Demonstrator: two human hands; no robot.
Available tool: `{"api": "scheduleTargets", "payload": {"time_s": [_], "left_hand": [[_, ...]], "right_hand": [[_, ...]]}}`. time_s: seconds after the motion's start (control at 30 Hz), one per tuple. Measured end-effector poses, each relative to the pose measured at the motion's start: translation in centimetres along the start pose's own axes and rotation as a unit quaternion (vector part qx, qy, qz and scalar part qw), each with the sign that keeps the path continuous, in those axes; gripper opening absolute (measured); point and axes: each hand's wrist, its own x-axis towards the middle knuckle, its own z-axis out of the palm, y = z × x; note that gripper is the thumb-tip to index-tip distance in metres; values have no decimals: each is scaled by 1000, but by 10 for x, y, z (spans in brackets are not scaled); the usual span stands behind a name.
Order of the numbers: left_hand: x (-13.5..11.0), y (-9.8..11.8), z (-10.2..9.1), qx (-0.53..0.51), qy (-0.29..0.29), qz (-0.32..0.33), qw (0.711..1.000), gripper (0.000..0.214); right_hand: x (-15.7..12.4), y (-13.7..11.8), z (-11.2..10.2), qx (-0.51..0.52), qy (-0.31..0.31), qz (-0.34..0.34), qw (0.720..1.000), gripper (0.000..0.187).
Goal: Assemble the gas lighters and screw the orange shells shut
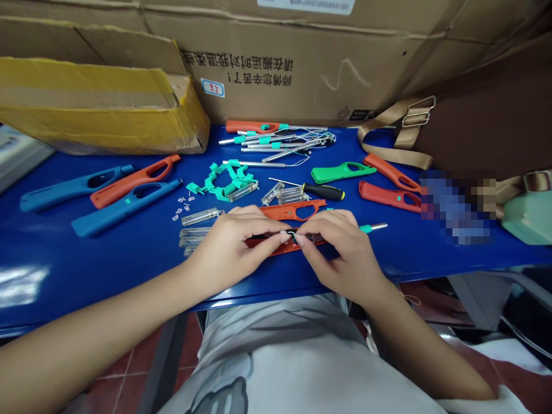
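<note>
Both hands meet over an orange lighter shell half (pixel 282 248) near the table's front edge. Between thumb and forefinger, my left hand (pixel 235 238) pinches a thin pale wire (pixel 292 233). The same wire is pinched from the other side by my right hand (pixel 342 247). Dark parts sit in the shell, partly hidden by the fingers. A metal tube with a teal collar (pixel 373 227) sticks out to the right of my right hand. Just beyond my hands lies another orange shell half (pixel 293 211). Clear fuel tanks (pixel 200 217) lie beside my left hand.
Blue and orange lighter shells (pixel 123 210) lie left, green and red ones (pixel 342 172) right. Teal clips (pixel 222 181), a screwdriver (pixel 323 191) and several wired metal tubes (pixel 280 144) lie beyond. Cardboard boxes (pixel 302 75) line the back; a strapped brown bag (pixel 487 115) stands right.
</note>
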Motion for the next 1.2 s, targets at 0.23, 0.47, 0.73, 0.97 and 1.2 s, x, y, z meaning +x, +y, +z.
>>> {"api": "scheduleTargets", "payload": {"time_s": [0.23, 0.47, 0.73, 0.97, 1.2], "left_hand": [[-2, -1, -1, 18, -3, 21, 1000, 15], [-2, 1, -2, 24, -21, 28, 999, 18], [-2, 2, -1, 4, -10, 33, 999, 16], [0, 4, -1, -88, -14, -58, 994, 15], [0, 1, 0, -83, -2, -31, 996, 14]], "right_hand": [[-1, 2, 3, 27, 26, 1, 999, 12], [-1, 3, 2, 49, 27, 27, 998, 5], [0, 4, 2, 69, 32, 15, 997, 8], [-3, 1, 1, -1, 33, -45, 998, 8], [-3, 0, 0, -13, 24, -32, 999, 7]]}}
